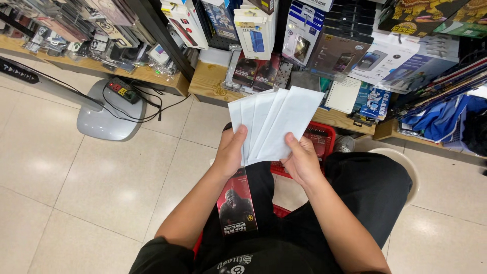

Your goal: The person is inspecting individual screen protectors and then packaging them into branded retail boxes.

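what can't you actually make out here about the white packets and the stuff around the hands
- Head view: the white packets overlap in a fan, so their exact count is unclear; only blank sides show.
- The left hand and right hand cover the packets' lower ends.
- The red basket sits behind the packets and legs; its contents are hidden.
- The dark box on the lap: its small print is too small to make out.
- The white stool is mostly covered by the leg.
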